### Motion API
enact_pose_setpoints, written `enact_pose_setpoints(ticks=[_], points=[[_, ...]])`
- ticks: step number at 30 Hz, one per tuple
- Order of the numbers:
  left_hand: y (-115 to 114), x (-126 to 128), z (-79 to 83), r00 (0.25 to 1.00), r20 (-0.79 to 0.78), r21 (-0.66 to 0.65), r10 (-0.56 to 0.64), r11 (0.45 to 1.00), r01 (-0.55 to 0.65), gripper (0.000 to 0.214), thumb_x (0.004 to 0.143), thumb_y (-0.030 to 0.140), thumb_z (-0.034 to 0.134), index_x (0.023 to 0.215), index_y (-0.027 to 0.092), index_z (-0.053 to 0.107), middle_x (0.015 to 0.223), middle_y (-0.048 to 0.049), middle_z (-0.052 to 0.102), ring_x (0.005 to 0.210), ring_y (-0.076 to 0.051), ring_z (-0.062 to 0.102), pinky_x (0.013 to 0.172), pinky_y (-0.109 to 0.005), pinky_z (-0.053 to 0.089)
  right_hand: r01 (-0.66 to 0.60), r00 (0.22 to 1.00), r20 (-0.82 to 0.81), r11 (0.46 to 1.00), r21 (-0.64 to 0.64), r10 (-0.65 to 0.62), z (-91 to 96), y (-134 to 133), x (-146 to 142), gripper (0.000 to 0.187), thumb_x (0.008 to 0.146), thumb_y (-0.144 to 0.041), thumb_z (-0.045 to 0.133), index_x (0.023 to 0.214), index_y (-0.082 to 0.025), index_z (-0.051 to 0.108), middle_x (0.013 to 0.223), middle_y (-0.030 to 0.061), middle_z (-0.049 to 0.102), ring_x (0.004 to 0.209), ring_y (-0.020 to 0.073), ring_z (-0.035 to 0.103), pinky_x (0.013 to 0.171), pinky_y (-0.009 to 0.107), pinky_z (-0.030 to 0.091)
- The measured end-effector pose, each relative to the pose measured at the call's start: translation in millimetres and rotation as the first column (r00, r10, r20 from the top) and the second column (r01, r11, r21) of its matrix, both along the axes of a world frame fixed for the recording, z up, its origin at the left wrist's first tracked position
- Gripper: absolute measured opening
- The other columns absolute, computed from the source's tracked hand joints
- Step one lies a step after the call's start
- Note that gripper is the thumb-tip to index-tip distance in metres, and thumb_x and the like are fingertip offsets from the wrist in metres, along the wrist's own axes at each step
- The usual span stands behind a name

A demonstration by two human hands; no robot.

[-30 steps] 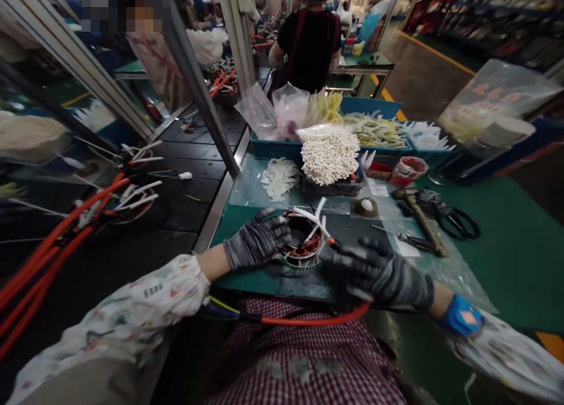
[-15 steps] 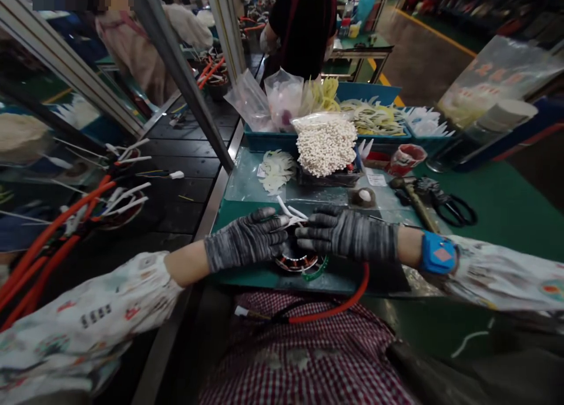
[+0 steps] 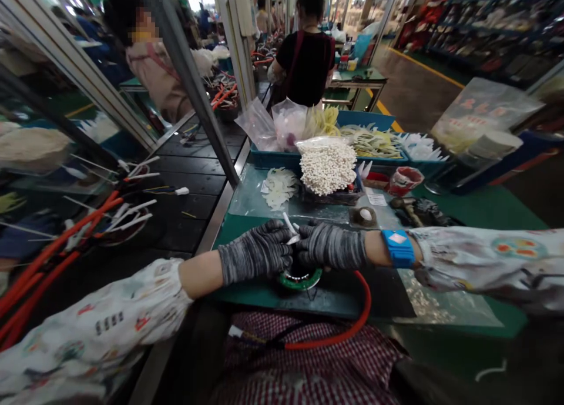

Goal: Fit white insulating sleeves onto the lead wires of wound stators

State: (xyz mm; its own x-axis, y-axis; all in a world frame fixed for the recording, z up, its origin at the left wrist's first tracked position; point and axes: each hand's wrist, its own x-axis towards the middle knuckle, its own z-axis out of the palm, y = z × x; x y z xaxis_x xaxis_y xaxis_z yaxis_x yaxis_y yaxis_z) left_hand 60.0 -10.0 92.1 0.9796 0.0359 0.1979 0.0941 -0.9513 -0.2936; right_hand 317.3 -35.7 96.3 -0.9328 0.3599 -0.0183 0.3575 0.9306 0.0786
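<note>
The left hand (image 3: 258, 252) and right hand (image 3: 331, 246), both in grey-streaked gloves, meet fingertip to fingertip, their fingers bunched and pinching the white sleeves (image 3: 289, 227) that stick up between them. Directly beneath the hands the stator (image 3: 299, 279) sits on the desk (image 3: 484, 208). It is a round piece with a green ring at its edge and pale winding showing inside, and the gloves cover most of it. An orange cable (image 3: 358, 320) curves away below the right hand toward the person's lap. Beyond the hands lies a bag of white beads (image 3: 328, 165). A blue wrist strap (image 3: 399, 248) circles the right wrist.
</note>
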Motion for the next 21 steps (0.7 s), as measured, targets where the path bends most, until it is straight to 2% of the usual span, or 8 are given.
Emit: enact_pose_setpoints(ticks=[2,7,10,13,15,18,19,21], points=[[-2,-2,1.9,0.999,0.042,0.002,-0.006,1.000,0.006,0.019,0.112,0.036,0.065,0.111,0.038,0.083,0.133,0.0069,0.083,0.130,-0.021,0.071,0.128,-0.043,0.046,-0.024,0.999,-0.024,0.999,0.034,0.025,-2.0,-8,6,0.010,0.105,-0.034,0.074,0.109,-0.029,0.081,0.119,0.0048,0.082,0.107,0.0276,0.071,0.080,0.044,0.061],[-4,-8,3.8,0.991,0.134,-0.096,-0.015,0.995,0.028,0.018,0.108,0.026,0.069,0.100,0.034,0.082,0.122,0.0033,0.084,0.128,-0.022,0.070,0.126,-0.043,0.047,-0.122,0.967,-0.204,0.982,0.146,0.151,-9.6,-16,38,0.016,0.112,-0.027,0.064,0.114,-0.035,0.079,0.126,-0.0005,0.083,0.107,0.0231,0.070,0.084,0.043,0.057],[-1,-11,1.9,0.984,0.175,-0.151,-0.030,0.987,0.057,0.016,0.106,0.024,0.070,0.097,0.032,0.081,0.116,0.0031,0.084,0.124,-0.023,0.072,0.122,-0.044,0.050,-0.122,0.940,-0.289,0.971,0.206,0.180,-18.7,-22,57,0.018,0.113,-0.027,0.063,0.121,-0.036,0.077,0.133,-0.0029,0.082,0.113,0.0217,0.068,0.090,0.042,0.055],[-2,-16,2.8,0.983,0.181,-0.192,-0.031,0.979,0.066,0.007,0.104,0.028,0.074,0.100,0.031,0.080,0.117,0.0030,0.085,0.122,-0.027,0.073,0.118,-0.048,0.050,-0.008,0.921,-0.378,0.974,0.227,0.096,-24.1,-44,66,0.027,0.112,-0.021,0.062,0.132,-0.033,0.074,0.139,-0.0010,0.081,0.127,0.0211,0.065,0.101,0.040,0.053],[-5,-20,7.4,0.985,0.171,-0.284,-0.008,0.957,0.057,0.008,0.102,0.032,0.077,0.109,0.032,0.080,0.123,0.0015,0.085,0.125,-0.030,0.072,0.119,-0.050,0.047,0.134,0.888,-0.457,0.976,0.173,-0.041,-26.2,-67,61,0.031,0.113,-0.027,0.062,0.143,-0.031,0.070,0.140,0.0028,0.080,0.130,0.0220,0.064,0.107,0.040,0.052],[-7,-20,19.2,0.985,0.169,-0.473,0.019,0.879,0.064,0.018,0.104,0.027,0.070,0.120,0.031,0.078,0.123,0.0001,0.085,0.129,-0.029,0.069,0.122,-0.050,0.040,0.364,0.760,-0.591,0.930,0.044,-0.270,-30.5,-108,38,0.046,0.110,-0.049,0.066,0.149,-0.025,0.067,0.133,0.0093,0.080,0.123,0.0256,0.069,0.108,0.043,0.054],[-7,-18,23.6,0.980,0.196,-0.515,0.028,0.853,0.079,0.020,0.105,0.023,0.067,0.120,0.031,0.077,0.121,0.0002,0.085,0.128,-0.028,0.069,0.122,-0.049,0.039,0.428,0.707,-0.629,0.903,0.016,-0.324,-32.0,-120,29,0.044,0.108,-0.049,0.069,0.146,-0.027,0.069,0.127,0.0090,0.080,0.119,0.0257,0.071,0.107,0.043,0.055],[-6,-12,30.9,0.956,0.290,-0.553,0.053,0.824,0.122,0.025,0.105,0.017,0.060,0.120,0.030,0.076,0.117,0.0013,0.085,0.123,-0.024,0.071,0.120,-0.045,0.041,0.496,0.599,-0.709,0.868,-0.035,-0.372,-33.4,-137,11,0.025,0.105,-0.036,0.074,0.130,-0.031,0.074,0.113,0.0044,0.080,0.106,0.0229,0.074,0.098,0.041,0.059]])
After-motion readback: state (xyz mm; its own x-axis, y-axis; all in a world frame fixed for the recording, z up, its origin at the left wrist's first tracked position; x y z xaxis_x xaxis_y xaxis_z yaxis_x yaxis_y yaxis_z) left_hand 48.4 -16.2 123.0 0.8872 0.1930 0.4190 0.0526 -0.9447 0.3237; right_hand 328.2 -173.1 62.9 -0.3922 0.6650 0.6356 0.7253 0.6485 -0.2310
